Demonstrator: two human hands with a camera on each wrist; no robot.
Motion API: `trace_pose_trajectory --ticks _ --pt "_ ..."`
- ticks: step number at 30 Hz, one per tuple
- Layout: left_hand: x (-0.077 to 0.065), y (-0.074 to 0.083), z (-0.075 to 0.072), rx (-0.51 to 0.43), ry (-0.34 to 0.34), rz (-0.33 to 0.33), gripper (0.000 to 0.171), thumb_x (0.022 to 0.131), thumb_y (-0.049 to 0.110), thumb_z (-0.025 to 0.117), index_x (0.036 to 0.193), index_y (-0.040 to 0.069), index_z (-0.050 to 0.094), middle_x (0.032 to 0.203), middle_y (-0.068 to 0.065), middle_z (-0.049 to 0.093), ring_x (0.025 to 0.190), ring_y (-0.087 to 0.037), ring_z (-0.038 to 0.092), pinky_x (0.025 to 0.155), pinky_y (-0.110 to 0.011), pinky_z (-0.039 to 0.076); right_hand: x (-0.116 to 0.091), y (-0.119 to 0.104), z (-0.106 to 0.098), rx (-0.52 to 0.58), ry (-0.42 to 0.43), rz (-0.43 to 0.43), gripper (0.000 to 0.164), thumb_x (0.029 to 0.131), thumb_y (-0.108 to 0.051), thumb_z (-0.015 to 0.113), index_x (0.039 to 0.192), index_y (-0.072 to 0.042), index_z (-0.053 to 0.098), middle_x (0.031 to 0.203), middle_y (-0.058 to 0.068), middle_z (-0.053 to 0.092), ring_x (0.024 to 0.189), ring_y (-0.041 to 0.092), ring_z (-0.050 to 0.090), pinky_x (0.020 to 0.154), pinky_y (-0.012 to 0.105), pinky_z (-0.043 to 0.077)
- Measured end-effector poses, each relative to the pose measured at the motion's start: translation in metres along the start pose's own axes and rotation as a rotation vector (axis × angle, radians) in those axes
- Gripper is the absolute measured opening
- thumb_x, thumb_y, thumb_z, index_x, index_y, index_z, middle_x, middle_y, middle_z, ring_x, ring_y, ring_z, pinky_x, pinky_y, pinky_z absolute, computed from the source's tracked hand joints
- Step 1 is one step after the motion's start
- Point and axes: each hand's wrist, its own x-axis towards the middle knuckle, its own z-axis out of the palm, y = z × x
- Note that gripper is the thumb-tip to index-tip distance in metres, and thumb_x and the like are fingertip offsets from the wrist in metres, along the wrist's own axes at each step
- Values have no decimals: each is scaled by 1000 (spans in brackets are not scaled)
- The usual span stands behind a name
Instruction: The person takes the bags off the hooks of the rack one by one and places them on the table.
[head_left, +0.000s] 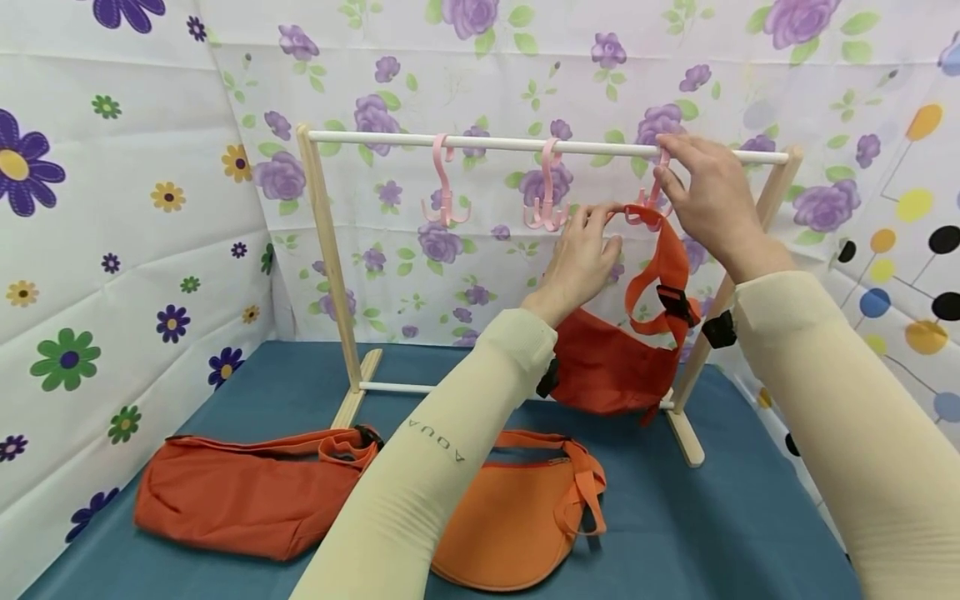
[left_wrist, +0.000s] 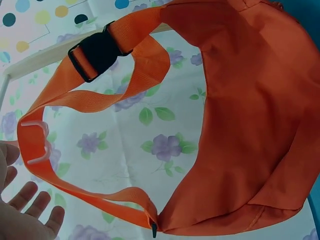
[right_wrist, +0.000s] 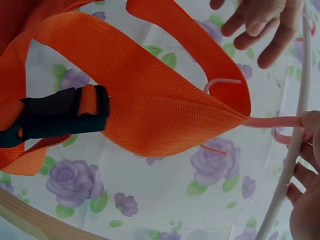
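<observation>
A red-orange waist bag (head_left: 611, 367) hangs by its orange strap (right_wrist: 165, 115) from the prongs of a pink hook (right_wrist: 272, 121) at the right of the rack. Its black buckle (left_wrist: 97, 52) dangles partway along the strap. At the top of that hook, my right hand (head_left: 708, 196) pinches it between thumb and fingers, against the white bar (head_left: 600, 148). My left hand (head_left: 577, 265) is beside the strap loop, left of the prongs. Its fingers are loosely spread and hold nothing, as both wrist views show.
Two more pink hooks, one at the left (head_left: 444, 196) and one in the middle (head_left: 548, 196), hang from the bar. The rack's wooden legs (head_left: 330, 258) stand on a blue cloth (head_left: 667, 533). A red-orange bag (head_left: 232, 500) and an orange rounded bag (head_left: 502, 521) lie in front.
</observation>
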Motion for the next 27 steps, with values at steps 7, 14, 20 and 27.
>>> trace_pose_trajectory --ticks 7,14,20,27 --pt "4 1 5 19 -34 -7 48 110 21 52 157 21 43 147 -4 46 128 -19 50 104 -33 43 2 2 -7 64 7 -11 41 106 -12 60 146 -2 60 143 21 61 139 43 50 121 53 30" --pt "10 -3 5 -12 -32 -35 50 110 21 51 159 21 41 143 -7 50 124 -20 53 100 -34 45 5 3 -12 130 -74 34 41 106 -14 61 146 -4 60 139 23 63 140 45 47 121 60 26" --pt "16 -6 4 -82 -48 -60 42 112 22 47 154 18 45 118 -8 59 103 -17 55 85 -31 46 5 3 -14 158 -99 89 43 106 -16 62 148 -8 59 144 21 61 144 41 44 121 59 24" --pt "19 -10 4 -158 -88 -80 35 113 24 46 148 17 49 103 -3 55 83 -17 54 73 -29 44 4 5 -15 198 -99 134 43 107 -21 62 148 -11 59 146 19 59 147 36 42 121 55 24"
